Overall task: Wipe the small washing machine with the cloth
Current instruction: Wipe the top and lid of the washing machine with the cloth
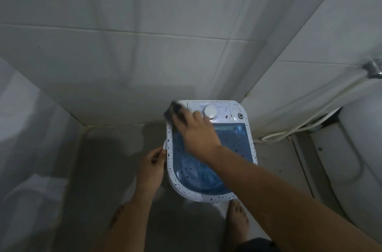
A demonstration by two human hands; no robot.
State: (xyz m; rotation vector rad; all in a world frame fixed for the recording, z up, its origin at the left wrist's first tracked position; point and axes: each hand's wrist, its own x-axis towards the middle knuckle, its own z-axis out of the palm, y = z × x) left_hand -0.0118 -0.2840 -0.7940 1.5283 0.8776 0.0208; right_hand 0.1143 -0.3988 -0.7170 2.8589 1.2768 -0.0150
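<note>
A small white washing machine point(237, 111) with dark speckles and a blue see-through lid point(233, 142) stands on the floor in the corner. My right hand point(196, 127) reaches over the lid and presses a dark cloth point(172, 110) onto the machine's back left corner, beside the round white dial point(209, 111). The cloth is blurred and partly hidden under my fingers. My left hand point(152, 167) grips the machine's left rim from the side.
Tiled walls close in behind and to the right. A white hose point(299, 125) runs from a metal wall fitting point(373, 69) to the floor. A white toilet point(359, 154) stands at the right. My bare feet point(237, 218) stand just in front of the machine.
</note>
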